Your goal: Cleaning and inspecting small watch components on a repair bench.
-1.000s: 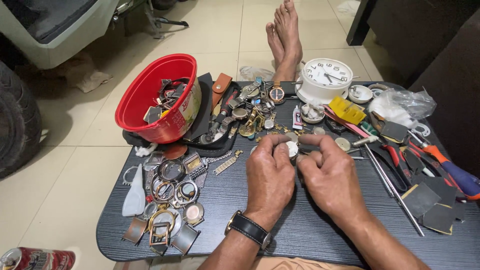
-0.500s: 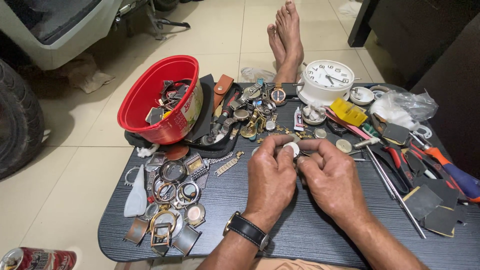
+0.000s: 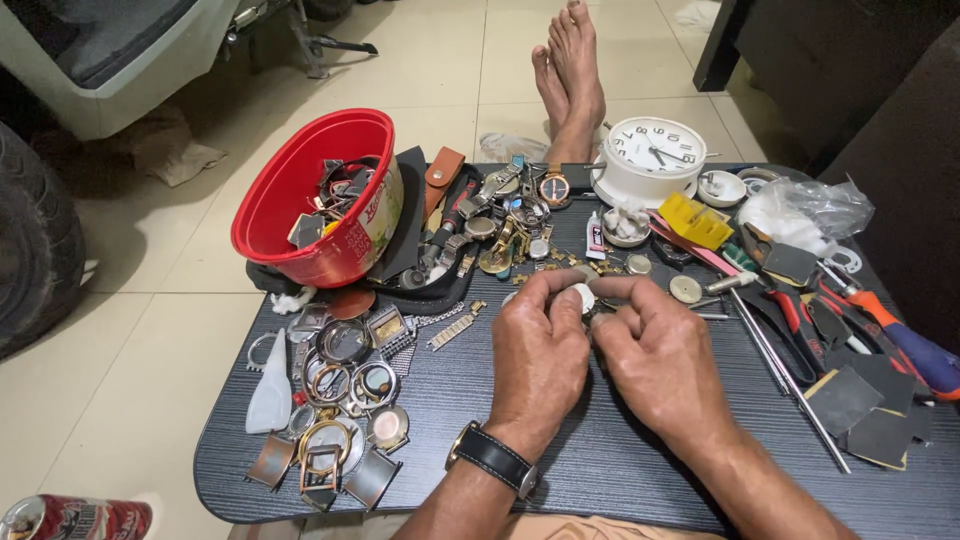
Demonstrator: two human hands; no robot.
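My table [image 3: 620, 470] is black with a fine woodgrain pattern. On it, the tub [image 3: 300, 195] is red, the alarm clock [image 3: 652, 160] white with black numerals, the small box [image 3: 695, 220] beside the clock yellow. My wrist strap [image 3: 492, 458] is black. The floor tiles [image 3: 140, 330] around the table are cream.

A low black wood-grain table [image 3: 620, 470] stands on a floor of cream glazed tiles [image 3: 160, 330], which shine under even indoor light. Left of the table, at the frame's edge, is a black tyre [image 3: 35, 240]; beyond it, a white vehicle body [image 3: 110, 70]. Right of the table sits dark furniture [image 3: 850, 90]. Near the table's front-left corner lies a red drink can [image 3: 75, 518].
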